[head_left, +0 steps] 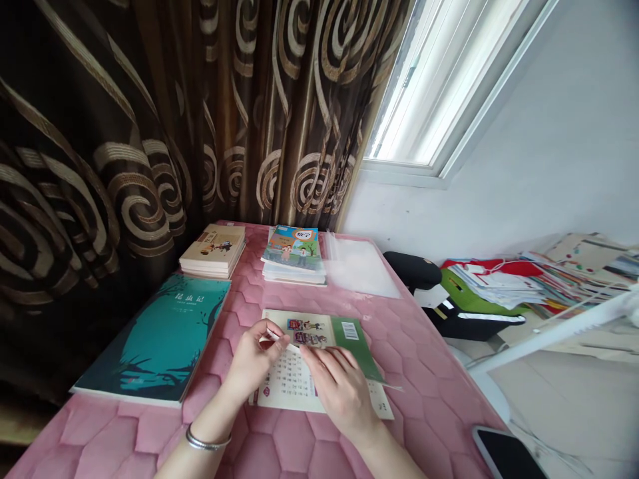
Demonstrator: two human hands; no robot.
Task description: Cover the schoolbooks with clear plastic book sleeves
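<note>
On the pink surface point(284, 452), the teal book point(154, 332) and a stack of small books point(212, 251) lie closed at left. The left hand point(253, 358) pinches a thin white strip point(294, 348) above the open-lying booklet point(292, 382) at centre, so handling looks unfinished; the right hand point(344, 392), fingers close together, touches the strip's other end, its grip unclear, with clear plastic sleeves point(364, 266) lying flat beyond

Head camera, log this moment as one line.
left hand: pinching thin white strip; right hand: fingertips by strip's end; beneath hands: printed page; left side: teal book; beyond: book stack
</note>
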